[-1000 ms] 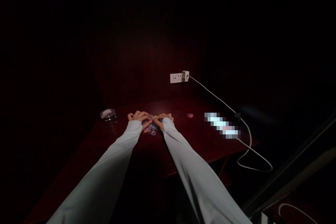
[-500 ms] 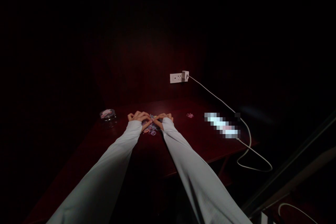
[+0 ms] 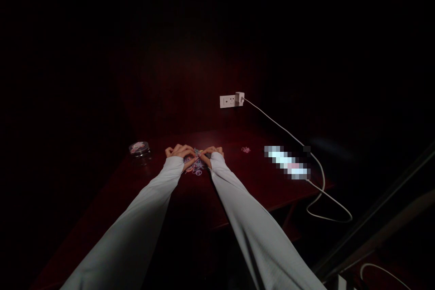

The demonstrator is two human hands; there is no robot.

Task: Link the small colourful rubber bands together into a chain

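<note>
A small pile of thin coloured rubber bands (image 3: pixel 196 171), mostly purple with some orange, lies on the dark red table. My left hand (image 3: pixel 180 150) is at the left side of this pile, thumb and forefinger pinched on bands at its middle. From the right, my right hand (image 3: pixel 210 152) meets it, its thumb and forefinger also closed on bands. The two sets of fingertips are a small gap apart. Exactly which bands each hand pinches is too small to tell. A separate little heap of pink rubber bands (image 3: pixel 246 150) lies to the right of my right hand.
A clear jar (image 3: pixel 140 152) with a patterned lid stands at the left. A glowing, pixelated device (image 3: pixel 287 162) lies at the right, with a white cable (image 3: pixel 288 131) running to a charger (image 3: pixel 239 98) in the wall socket (image 3: pixel 227 101). The table's front edge (image 3: pixel 220 226) is near my forearms.
My fingertips have drawn slightly apart over the pile. The jar, pink heap and device stay where they were.
</note>
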